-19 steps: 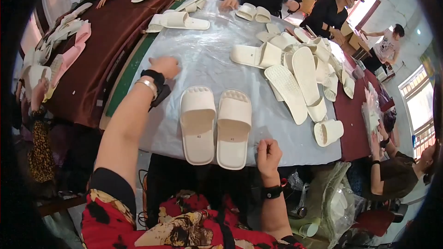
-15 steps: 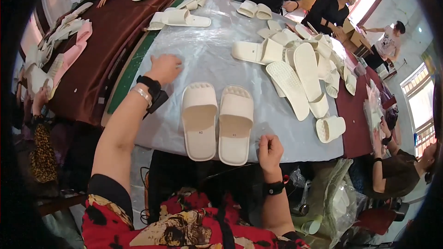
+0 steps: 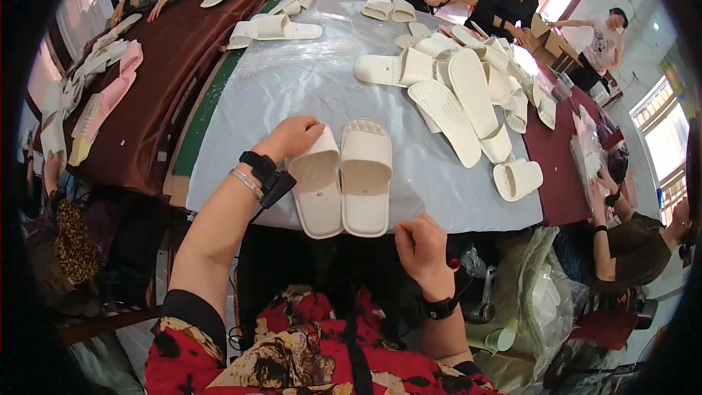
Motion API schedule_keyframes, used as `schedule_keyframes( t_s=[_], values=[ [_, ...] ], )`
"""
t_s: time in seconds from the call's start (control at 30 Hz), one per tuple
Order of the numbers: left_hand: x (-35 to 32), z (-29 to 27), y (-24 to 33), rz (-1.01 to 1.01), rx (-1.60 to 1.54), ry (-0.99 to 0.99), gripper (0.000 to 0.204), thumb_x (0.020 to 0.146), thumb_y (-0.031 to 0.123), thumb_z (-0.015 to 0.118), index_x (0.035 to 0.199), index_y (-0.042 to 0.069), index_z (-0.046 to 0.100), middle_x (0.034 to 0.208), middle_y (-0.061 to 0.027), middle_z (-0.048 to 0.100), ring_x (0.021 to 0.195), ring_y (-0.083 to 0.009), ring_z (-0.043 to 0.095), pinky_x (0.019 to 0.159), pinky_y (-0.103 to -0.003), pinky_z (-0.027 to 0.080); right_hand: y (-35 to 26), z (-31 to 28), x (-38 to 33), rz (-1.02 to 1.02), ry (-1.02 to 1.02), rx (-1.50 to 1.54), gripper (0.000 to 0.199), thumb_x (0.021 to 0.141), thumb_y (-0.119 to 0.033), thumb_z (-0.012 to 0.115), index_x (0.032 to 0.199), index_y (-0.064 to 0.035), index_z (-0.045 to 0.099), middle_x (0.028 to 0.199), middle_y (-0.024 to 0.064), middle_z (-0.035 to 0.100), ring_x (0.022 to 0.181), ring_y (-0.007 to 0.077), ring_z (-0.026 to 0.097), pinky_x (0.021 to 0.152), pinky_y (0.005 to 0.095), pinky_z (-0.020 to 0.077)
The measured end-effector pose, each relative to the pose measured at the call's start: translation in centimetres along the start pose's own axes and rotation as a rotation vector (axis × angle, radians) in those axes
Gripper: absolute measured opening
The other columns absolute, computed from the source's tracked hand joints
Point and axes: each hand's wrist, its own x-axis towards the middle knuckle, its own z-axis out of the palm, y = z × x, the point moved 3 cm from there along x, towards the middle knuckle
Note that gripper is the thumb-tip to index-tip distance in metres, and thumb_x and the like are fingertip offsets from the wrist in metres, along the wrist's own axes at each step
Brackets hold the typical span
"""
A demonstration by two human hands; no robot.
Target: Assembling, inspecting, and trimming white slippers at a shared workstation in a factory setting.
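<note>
The left hand [image 3: 294,137] is moving inward.
It is now touching the left slipper [image 3: 319,201], which is sitting closer to the right slipper [image 3: 366,183].

Cream slippers [image 3: 365,208], pale grey table cover [image 3: 314,80], dark brown cloth [image 3: 161,80], red garment [image 3: 322,358] in black-and-tan pattern

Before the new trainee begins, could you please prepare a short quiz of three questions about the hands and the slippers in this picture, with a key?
1. Choose: the left hand is at the toe end of which slipper of the near pair? a) left; b) right; c) neither.
2. True or false: the right hand is spread flat, palm down.
3. Fill in: seen from the person, the heap of slippers lies farther away and to the ____ of the pair.

Key:
1. a.
2. False: its fingers are curled in.
3. Right.
</note>
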Motion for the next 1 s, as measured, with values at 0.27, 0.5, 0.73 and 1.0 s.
schedule_keyframes(
  t_s=[0.27, 0.5, 0.73, 1.0],
  values=[
    [-0.7, 0.3, -0.8, -0.053, -0.062, -0.029, 0.040, 0.091, 0.034, 0.045, 0.099, 0.001, 0.066, 0.097, -0.0219, 0.065, 0.092, -0.0376, 0.061, 0.080, -0.041, 0.047, -2.3, -0.8, -2.5, -0.182, -0.158, -0.030, 0.016, 0.072, 0.002, 0.069, 0.081, -0.0019, 0.056, 0.063, 0.0092, 0.053, 0.056, 0.0264, 0.053, 0.050, 0.0352, 0.0432],
    [-0.7, 0.3, -0.9, -0.033, -0.033, 0.003, 0.040, 0.092, 0.035, 0.044, 0.098, 0.001, 0.066, 0.095, -0.0220, 0.065, 0.090, -0.0378, 0.061, 0.079, -0.041, 0.047, -2.2, -1.2, -4.8, -0.150, -0.148, -0.056, 0.017, 0.070, 0.005, 0.068, 0.078, -0.0021, 0.055, 0.061, 0.0087, 0.052, 0.052, 0.0265, 0.050, 0.048, 0.0356, 0.0400],
    [-0.9, 0.5, -0.8, -0.048, -0.062, 0.008, 0.041, 0.092, 0.034, 0.045, 0.096, -0.001, 0.065, 0.094, -0.0231, 0.065, 0.089, -0.0377, 0.061, 0.079, -0.042, 0.047, -2.3, -1.0, -3.7, -0.132, -0.141, -0.074, 0.014, 0.073, 0.002, 0.068, 0.080, -0.0008, 0.056, 0.063, 0.0092, 0.052, 0.055, 0.0263, 0.052, 0.050, 0.0350, 0.0427],
    [-1.3, 0.5, -0.5, -0.030, -0.085, 0.045, 0.041, 0.091, 0.034, 0.045, 0.094, -0.001, 0.066, 0.091, -0.0229, 0.065, 0.087, -0.0382, 0.062, 0.078, -0.041, 0.047, -1.6, 1.5, -1.5, -0.152, -0.178, -0.174, 0.014, 0.076, -0.005, 0.065, 0.072, -0.0068, 0.052, 0.061, 0.0084, 0.052, 0.056, 0.0266, 0.054, 0.050, 0.0368, 0.0433]
  ],
)
